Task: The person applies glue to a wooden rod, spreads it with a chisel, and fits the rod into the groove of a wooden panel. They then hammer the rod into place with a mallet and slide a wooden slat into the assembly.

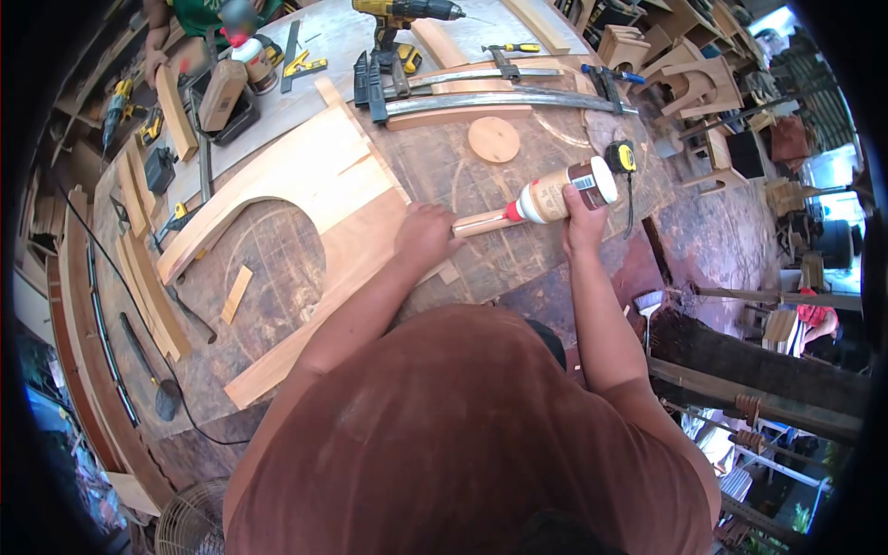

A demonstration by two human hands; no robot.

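My right hand (pixel 585 222) is wrapped round a glue bottle (pixel 548 199), which is tipped with its red nozzle pointing left and its white base to the upper right. Under the nozzle lies a narrow wooden strip (pixel 483 222) with a line along its upper face. My left hand (pixel 427 235) is closed about the strip's left end, beside a large curved wooden panel (pixel 356 222). Its fingertips are partly hidden. The panel has a wide arch cut out and lies flat on the worn workbench (pixel 277 264).
A round wooden disc (pixel 494 140), bar clamps (pixel 499 97) and a yellow drill (pixel 393 20) lie beyond my hands. A tape measure (pixel 621 157) sits at right. Another person's hand (pixel 157 65) touches a wooden block at upper left. A hammer (pixel 165 393) lies at lower left.
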